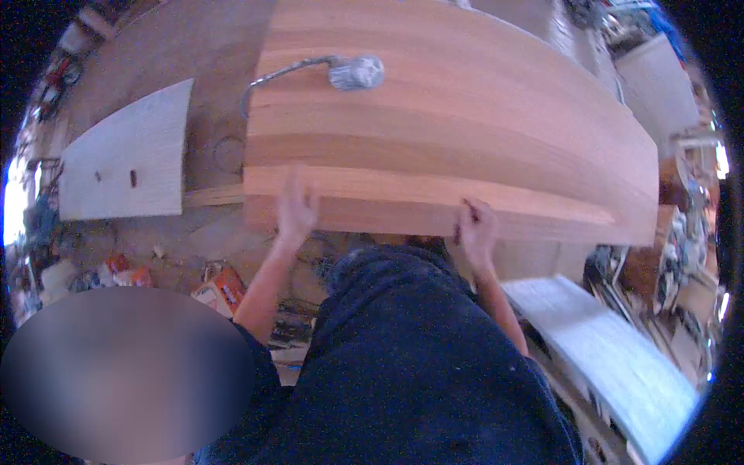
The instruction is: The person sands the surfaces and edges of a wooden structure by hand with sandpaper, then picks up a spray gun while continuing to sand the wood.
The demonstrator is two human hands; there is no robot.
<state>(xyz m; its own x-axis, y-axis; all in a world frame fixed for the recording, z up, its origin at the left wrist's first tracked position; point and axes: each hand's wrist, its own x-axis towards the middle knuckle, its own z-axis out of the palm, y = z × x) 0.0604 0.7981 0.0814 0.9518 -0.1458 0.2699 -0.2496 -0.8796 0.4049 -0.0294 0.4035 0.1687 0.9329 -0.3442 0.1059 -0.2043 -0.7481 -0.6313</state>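
A wide wooden panel [449, 132] with lengthwise striped grain lies in front of me. My left hand [297, 211] is over its near left edge, fingers stretched out and a little smeared by motion. At the near edge, right of centre, my right hand [476, 231] is closed, with a small dark spot at its fingers; what it holds, if anything, I cannot make out. A grey, rounded power tool [356, 73], possibly a sander, rests on the panel's far left part, apart from both hands. Its hose or cord [291, 71] runs over the left edge.
A pale board [128, 159] with two small dark items lies at left. Another light board [608, 356] sits low on the right. Red-orange boxes [223, 288] and clutter lie below left. More clutter lines the right side. A blurred oval hides the lower left.
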